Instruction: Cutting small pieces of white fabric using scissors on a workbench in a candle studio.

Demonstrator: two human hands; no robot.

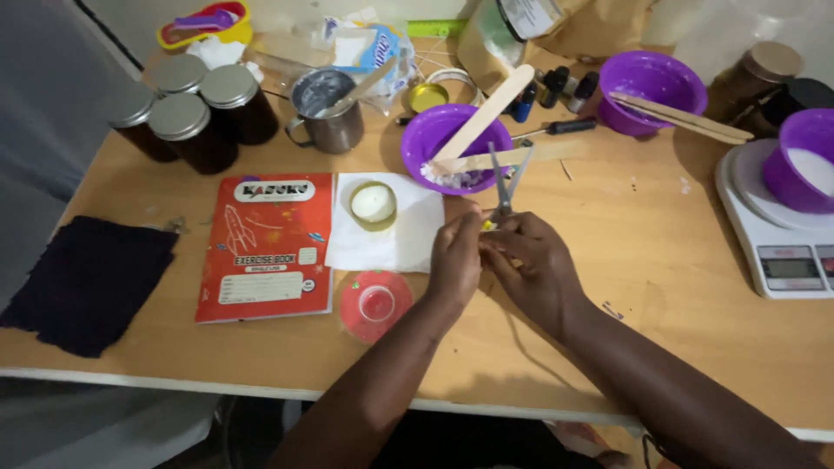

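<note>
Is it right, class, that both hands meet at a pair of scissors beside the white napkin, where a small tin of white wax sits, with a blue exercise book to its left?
Not quite: the exercise book is red, not blue, as the head view shows. The rest holds: the left hand and right hand meet at the scissors beside the white napkin, where the small tin of white wax sits.

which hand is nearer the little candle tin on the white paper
Left. The left hand lies just right of the candle tin, at the paper's edge; the right hand sits farther right, holding scissors.

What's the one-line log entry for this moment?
right hand: holds scissors, blades open | left hand: pinching beside them | nearby: candle tin on paper
</note>
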